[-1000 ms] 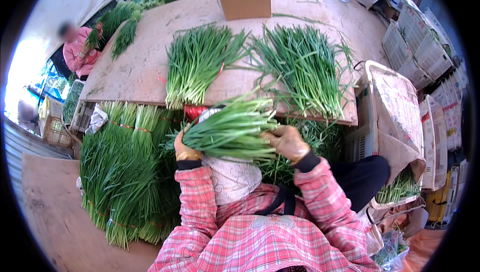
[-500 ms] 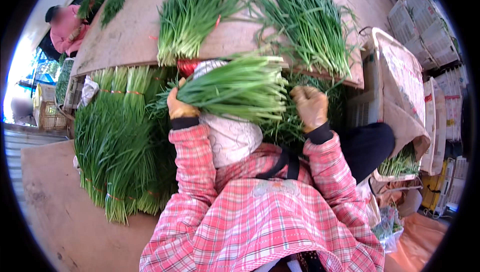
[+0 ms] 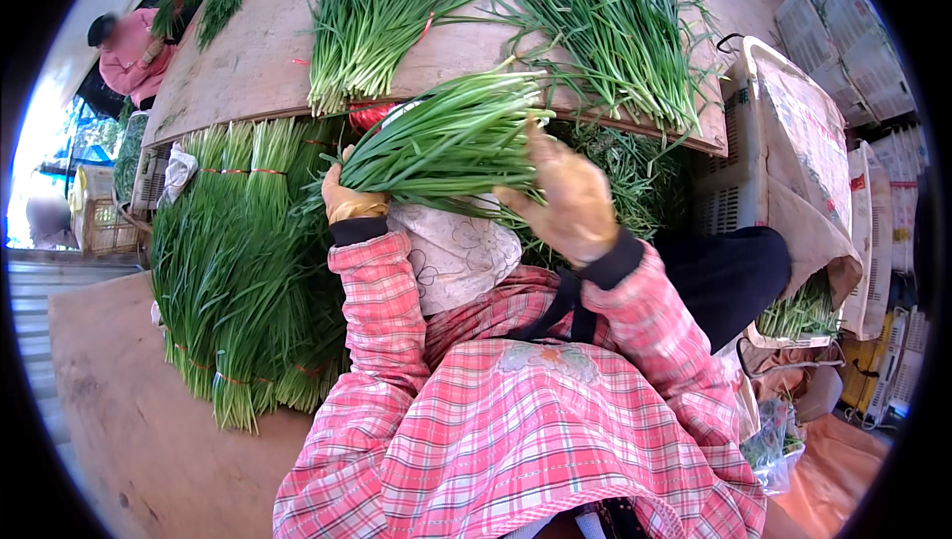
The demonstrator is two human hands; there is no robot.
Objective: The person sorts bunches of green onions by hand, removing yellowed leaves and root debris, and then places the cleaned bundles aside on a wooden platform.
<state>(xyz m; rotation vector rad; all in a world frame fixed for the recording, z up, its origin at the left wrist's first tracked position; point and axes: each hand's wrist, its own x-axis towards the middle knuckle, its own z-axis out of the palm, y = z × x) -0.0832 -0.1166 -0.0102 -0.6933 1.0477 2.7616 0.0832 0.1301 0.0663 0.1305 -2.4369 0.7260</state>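
A bunch of garlic chives (image 3: 451, 142) is held level above my lap, its leafy ends to the left and pale stalk ends to the right. My left hand (image 3: 351, 200), in a yellowish glove, is closed around the leafy end. At the stalk ends is my right hand (image 3: 573, 200), gloved alike, its thumb and fingers spread apart against the bunch and slightly blurred. On the board in front lie two loose heaps of chives, a left heap (image 3: 382, 18) and a right heap (image 3: 610, 33).
Several tied chive bundles (image 3: 243, 251) are stacked at my left. Loose green leaves (image 3: 635, 177) lie below the board (image 3: 258, 53). A cloth-covered crate (image 3: 793, 142) stands at the right, with more crates (image 3: 843, 33) behind. Another person in pink (image 3: 129, 58) is at the far left.
My right hand has moved left from beside the bunch to its stalk ends, and its curled fingers have spread. The bunch has shifted slightly left and tilted, stalk ends higher.
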